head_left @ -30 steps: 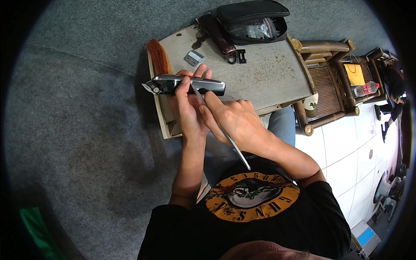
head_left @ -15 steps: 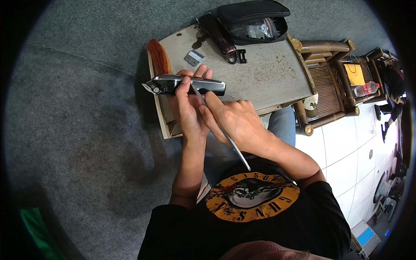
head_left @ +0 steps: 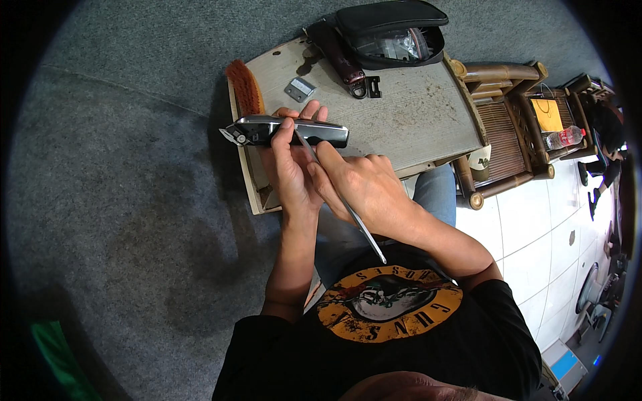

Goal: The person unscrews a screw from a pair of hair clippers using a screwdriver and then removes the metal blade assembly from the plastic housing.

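My left hand (head_left: 292,179) is closed around a black and silver hair clipper (head_left: 329,136), held level over the table's near edge. The clipper's blade end points left. My right hand (head_left: 369,190) grips a slim silver metal rod-like tool (head_left: 367,235). One end of it meets the clipper's side by my left thumb; the other slants down toward my shirt. The exact kind of this tool does not show. Beyond my hands lie a detached silver clipper blade (head_left: 299,89), a small black bracket (head_left: 374,87) and a dark maroon clipper (head_left: 336,57).
The pale table (head_left: 418,134) is strewn with hair clippings. An orange-bristled brush (head_left: 246,90) stands at its left edge. A black zip case (head_left: 391,17) lies open at the back. To the right are bamboo chairs (head_left: 501,71) and a plastic bottle (head_left: 566,138).
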Action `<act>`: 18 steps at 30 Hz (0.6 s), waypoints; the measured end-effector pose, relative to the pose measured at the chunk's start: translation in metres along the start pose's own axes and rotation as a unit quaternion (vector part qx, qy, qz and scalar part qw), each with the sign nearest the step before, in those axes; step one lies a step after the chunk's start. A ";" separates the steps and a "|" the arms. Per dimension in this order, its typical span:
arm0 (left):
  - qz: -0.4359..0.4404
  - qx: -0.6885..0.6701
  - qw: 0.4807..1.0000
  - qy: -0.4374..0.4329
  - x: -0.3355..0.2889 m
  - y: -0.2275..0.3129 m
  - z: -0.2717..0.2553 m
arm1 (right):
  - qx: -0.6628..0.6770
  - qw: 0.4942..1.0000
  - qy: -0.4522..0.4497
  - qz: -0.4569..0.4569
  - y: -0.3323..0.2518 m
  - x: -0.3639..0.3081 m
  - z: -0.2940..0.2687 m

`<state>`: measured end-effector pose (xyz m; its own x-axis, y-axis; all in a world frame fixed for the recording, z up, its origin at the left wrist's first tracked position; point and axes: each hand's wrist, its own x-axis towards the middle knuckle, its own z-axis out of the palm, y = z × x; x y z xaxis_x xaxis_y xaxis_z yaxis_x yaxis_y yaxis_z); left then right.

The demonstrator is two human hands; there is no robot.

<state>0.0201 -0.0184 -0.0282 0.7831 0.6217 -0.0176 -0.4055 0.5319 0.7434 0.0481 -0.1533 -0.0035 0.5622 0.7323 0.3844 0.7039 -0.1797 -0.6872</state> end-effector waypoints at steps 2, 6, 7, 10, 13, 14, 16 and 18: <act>-0.002 0.005 1.000 -0.001 -0.001 0.001 0.000 | 0.001 1.000 0.004 0.000 0.000 0.000 0.001; 0.000 0.005 1.000 0.002 -0.001 0.001 0.001 | 0.005 1.000 0.013 0.003 0.000 -0.001 0.002; 0.000 0.004 1.000 0.003 -0.001 0.001 0.001 | 0.006 1.000 0.013 0.003 0.000 -0.001 0.001; -0.002 0.002 1.000 0.003 -0.001 0.000 -0.001 | 0.006 1.000 0.002 0.011 0.000 -0.001 0.001; -0.002 -0.001 1.000 0.003 0.000 0.000 -0.001 | 0.004 1.000 0.005 0.005 0.001 -0.001 0.001; -0.001 -0.002 1.000 0.004 0.000 0.000 -0.001 | 0.005 1.000 0.007 0.005 0.000 -0.001 0.001; -0.001 -0.003 1.000 0.004 0.000 0.000 0.000 | 0.008 1.000 0.010 0.004 0.000 -0.001 0.001; 0.000 -0.004 1.000 0.003 0.000 -0.001 -0.001 | 0.004 1.000 0.008 -0.002 0.000 0.000 0.001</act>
<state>0.0198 -0.0182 -0.0293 0.7796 0.6258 -0.0219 -0.4097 0.5362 0.7380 0.0478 -0.1528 -0.0041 0.5660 0.7228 0.3964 0.7023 -0.1709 -0.6911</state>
